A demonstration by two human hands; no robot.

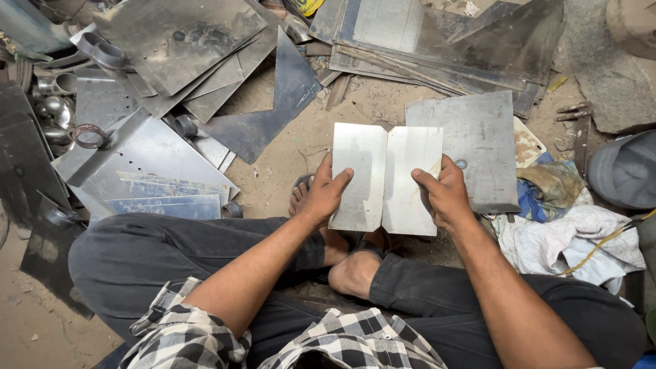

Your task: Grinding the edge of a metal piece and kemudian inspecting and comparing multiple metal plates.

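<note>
I sit cross-legged on a sandy floor and hold a folded sheet-metal piece point(383, 174) in front of me. It is shiny, creased down the middle, with clipped upper corners. My left hand point(322, 195) grips its left edge, thumb on top. My right hand point(447, 195) grips its right edge in the same way. The piece hangs above my bare feet point(352, 270) and dark trousers.
A flat grey metal plate point(478, 147) lies just behind the held piece. Stacks of metal sheets point(437, 41) fill the back, more sheets point(147, 164) and pipe fittings point(55, 96) lie at left. Crumpled rags point(567, 232) and a grey cap point(625, 171) sit at right.
</note>
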